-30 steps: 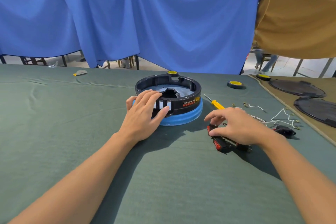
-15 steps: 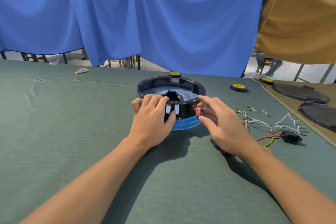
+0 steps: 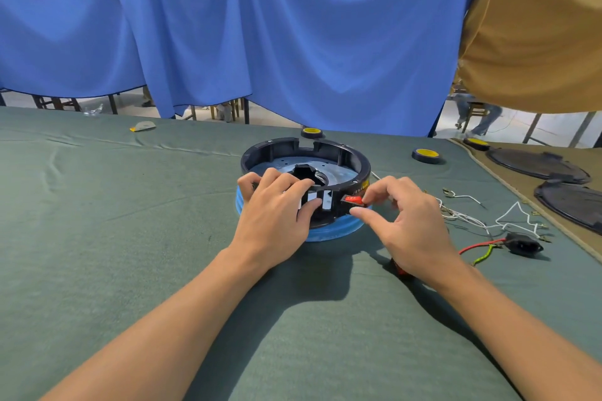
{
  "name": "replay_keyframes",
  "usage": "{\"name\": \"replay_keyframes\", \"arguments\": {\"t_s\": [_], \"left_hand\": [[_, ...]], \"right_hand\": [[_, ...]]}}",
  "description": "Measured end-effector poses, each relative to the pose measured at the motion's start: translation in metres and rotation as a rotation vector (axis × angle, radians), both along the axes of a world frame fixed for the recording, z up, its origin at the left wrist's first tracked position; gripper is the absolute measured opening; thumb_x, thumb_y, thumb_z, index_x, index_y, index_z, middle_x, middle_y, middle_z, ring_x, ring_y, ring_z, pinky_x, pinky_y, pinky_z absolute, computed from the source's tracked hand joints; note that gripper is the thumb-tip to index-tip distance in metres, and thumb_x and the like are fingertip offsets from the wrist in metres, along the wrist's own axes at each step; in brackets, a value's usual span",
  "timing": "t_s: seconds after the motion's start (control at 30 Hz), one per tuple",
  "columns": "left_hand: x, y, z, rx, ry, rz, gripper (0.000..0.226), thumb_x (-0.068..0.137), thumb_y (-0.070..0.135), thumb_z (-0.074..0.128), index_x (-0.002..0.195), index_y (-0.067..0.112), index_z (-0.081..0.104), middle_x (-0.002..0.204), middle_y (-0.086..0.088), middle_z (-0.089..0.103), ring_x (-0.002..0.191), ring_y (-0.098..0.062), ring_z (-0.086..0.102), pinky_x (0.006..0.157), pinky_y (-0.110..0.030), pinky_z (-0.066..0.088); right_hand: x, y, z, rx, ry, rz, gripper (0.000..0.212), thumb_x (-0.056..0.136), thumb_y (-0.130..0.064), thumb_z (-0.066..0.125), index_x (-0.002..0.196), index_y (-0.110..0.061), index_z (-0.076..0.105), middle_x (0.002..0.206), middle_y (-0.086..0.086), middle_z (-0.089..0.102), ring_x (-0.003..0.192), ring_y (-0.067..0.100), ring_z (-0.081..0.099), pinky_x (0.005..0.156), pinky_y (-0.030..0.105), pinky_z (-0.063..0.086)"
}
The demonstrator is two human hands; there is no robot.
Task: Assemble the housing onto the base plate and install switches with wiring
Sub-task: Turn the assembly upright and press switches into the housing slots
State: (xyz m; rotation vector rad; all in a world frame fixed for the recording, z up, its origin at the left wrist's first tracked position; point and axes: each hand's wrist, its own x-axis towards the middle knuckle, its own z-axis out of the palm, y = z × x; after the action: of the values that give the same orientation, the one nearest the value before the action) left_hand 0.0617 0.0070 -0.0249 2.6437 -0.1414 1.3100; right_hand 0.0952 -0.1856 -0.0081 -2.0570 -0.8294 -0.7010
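Note:
A black ring-shaped housing [image 3: 345, 155] sits on a silver plate [image 3: 338, 171] over a blue round base [image 3: 338, 231] in the middle of the green table. My left hand [image 3: 277, 215] grips the housing's near wall, fingers curled over the rim and thumb on the white slots. My right hand [image 3: 407, 221] pinches a red rocker switch [image 3: 354, 199] against the housing's front wall. Another red switch [image 3: 400, 268] peeks out from under my right wrist.
White wires [image 3: 469, 218] and a black socket with red and green leads [image 3: 521, 244] lie to the right. Yellow tape rolls [image 3: 426, 155] sit behind the housing. Two black lids [image 3: 537, 163] rest on a brown mat at far right. A small scrap [image 3: 143, 126] lies far left.
My right hand picked a red switch from the table and brought it left to the housing's front wall. My left hand shifted its grip further over the housing's rim.

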Motion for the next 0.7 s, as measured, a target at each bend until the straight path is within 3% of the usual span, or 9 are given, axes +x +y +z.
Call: {"name": "replay_keyframes", "arguments": {"t_s": [0.07,0.17,0.23,0.37,0.5,0.7], "left_hand": [[-0.001,-0.004,0.000,0.012,-0.012,-0.001,0.024,0.085,0.034,0.064,0.097,0.015,0.074,0.080,0.006,0.067,0.081,-0.022,0.059,0.077,-0.035,0.019],[-0.001,-0.011,0.000,0.037,-0.041,0.022,0.022,0.083,0.036,0.067,0.094,0.018,0.075,0.075,0.008,0.066,0.079,-0.021,0.059,0.077,-0.037,0.020],[0.000,-0.014,-0.001,0.055,-0.059,0.044,0.020,0.082,0.037,0.071,0.091,0.020,0.075,0.073,0.009,0.065,0.079,-0.021,0.060,0.078,-0.037,0.020],[0.000,-0.017,-0.001,0.068,-0.075,0.061,0.019,0.082,0.040,0.070,0.087,0.022,0.075,0.069,0.011,0.064,0.078,-0.019,0.060,0.079,-0.037,0.021],[0.001,-0.021,0.000,0.064,-0.091,0.051,0.019,0.081,0.039,0.070,0.087,0.022,0.076,0.069,0.010,0.064,0.077,-0.019,0.060,0.080,-0.038,0.022],[0.002,-0.020,-0.001,-0.025,-0.059,-0.008,0.024,0.083,0.038,0.068,0.095,0.019,0.076,0.075,0.007,0.067,0.079,-0.020,0.058,0.079,-0.041,0.028]], "right_hand": [[0.000,0.001,-0.001,0.039,0.002,0.006,0.018,0.077,-0.010,0.079,0.084,-0.014,0.063,0.073,-0.017,0.058,0.074,-0.002,0.054,0.066,0.007,0.038],[-0.002,0.004,-0.002,0.087,0.039,0.052,0.023,0.078,-0.003,0.076,0.095,-0.013,0.063,0.080,-0.010,0.064,0.073,0.007,0.059,0.067,0.020,0.049],[-0.003,0.005,-0.002,0.097,0.043,0.064,0.023,0.078,0.001,0.073,0.092,-0.013,0.063,0.082,-0.008,0.066,0.073,0.010,0.062,0.069,0.026,0.053],[-0.002,0.008,-0.005,0.095,0.041,0.046,0.022,0.075,0.001,0.073,0.083,-0.014,0.059,0.075,-0.006,0.066,0.068,0.008,0.065,0.067,0.021,0.054],[-0.002,0.013,-0.008,0.037,-0.034,-0.074,0.021,0.075,-0.010,0.076,0.080,-0.015,0.056,0.069,-0.009,0.062,0.067,0.010,0.058,0.061,0.015,0.044],[-0.002,0.015,-0.012,-0.002,-0.003,-0.023,0.030,0.078,-0.015,0.075,0.097,-0.022,0.054,0.067,-0.011,0.056,0.067,0.009,0.055,0.060,0.022,0.046]]}}
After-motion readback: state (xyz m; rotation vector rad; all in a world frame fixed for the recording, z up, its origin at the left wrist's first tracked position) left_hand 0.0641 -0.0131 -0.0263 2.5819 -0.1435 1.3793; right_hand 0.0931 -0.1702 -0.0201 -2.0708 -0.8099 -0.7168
